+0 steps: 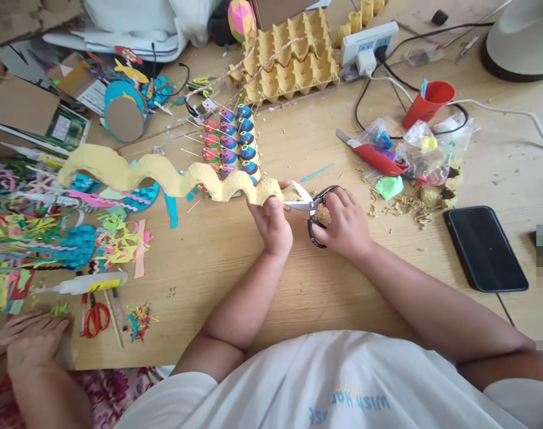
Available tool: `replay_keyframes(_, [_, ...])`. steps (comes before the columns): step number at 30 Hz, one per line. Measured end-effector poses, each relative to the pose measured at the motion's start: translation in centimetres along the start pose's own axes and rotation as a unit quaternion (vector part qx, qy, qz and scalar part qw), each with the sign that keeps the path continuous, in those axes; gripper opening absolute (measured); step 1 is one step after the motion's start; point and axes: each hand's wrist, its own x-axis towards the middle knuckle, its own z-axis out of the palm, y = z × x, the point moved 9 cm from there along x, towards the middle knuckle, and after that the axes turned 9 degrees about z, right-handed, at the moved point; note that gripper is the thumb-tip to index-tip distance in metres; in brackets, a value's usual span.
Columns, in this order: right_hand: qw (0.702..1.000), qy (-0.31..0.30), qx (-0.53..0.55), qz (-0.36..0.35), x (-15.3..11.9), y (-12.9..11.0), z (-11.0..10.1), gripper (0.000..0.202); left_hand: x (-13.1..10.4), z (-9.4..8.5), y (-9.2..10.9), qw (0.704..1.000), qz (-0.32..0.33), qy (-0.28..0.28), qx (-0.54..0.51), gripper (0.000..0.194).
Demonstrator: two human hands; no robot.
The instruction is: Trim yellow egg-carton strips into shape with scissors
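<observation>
A long wavy strip of yellow egg carton [157,173] stretches leftward above the table, its right end gripped by my left hand [273,226]. My left thumb presses on the last humps. In my right hand [347,223] is a pair of black-handled scissors [313,205], fingers through the loops. The blades are spread apart and meet the strip's right end, close to my left fingertips. Beyond the strip stand several painted egg-carton cups [229,143] in red, purple and blue, with pins stuck in them.
Egg trays [289,56] lie at the back beside a power strip [370,44]. To the right are a red cup [427,104], a red utility knife [374,155] and a phone [486,247]. Paper scraps, a glue bottle [86,283] and another person's hands [34,339] are at left.
</observation>
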Motion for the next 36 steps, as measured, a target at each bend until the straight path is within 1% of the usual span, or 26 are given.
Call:
replay_keyframes(4, [1.000, 0.010, -0.014, -0.014, -0.2, -0.2, 0.0, 0.029, 0.0, 0.1, 0.4, 1.000, 0.010, 0.001, -0.023, 0.071])
replay_keyframes(8, [1.000, 0.001, -0.012, 0.000, -0.1, 0.0, 0.2, 0.030, 0.0, 0.1, 0.4, 0.999, 0.007, 0.015, -0.045, 0.073])
replay_keyframes(12, [1.000, -0.007, -0.006, 0.018, 0.1, 0.3, 0.3, 0.025, -0.1, 0.2, 0.4, 0.999, -0.010, 0.020, -0.032, 0.076])
replay_keyframes(17, [0.999, -0.020, 0.011, 0.025, 0.4, 0.6, 0.5, 0.028, -0.2, 0.1, 0.7, 0.999, -0.022, 0.033, -0.024, 0.073])
replay_keyframes(23, [0.997, -0.045, 0.024, 0.055, 0.8, 1.2, 0.6, 0.025, -0.1, 0.1, 0.6, 0.999, -0.028, 0.027, -0.009, 0.073])
replay_keyframes(29, [0.996, -0.059, 0.026, 0.056, 0.9, 1.2, 0.6, 0.026, -0.1, 0.0, 0.8, 0.999, -0.023, 0.028, -0.022, 0.074])
replay_keyframes(33, [0.996, -0.065, 0.026, 0.059, 1.0, 1.4, 0.7, 0.026, 0.0, -0.1, 0.8, 0.999, -0.021, 0.028, 0.000, 0.072])
replay_keyframes(36, [0.995, -0.068, 0.026, 0.060, 1.1, 1.5, 0.8, 0.026, 0.1, -0.1, 0.6, 0.999, -0.021, 0.028, 0.009, 0.075])
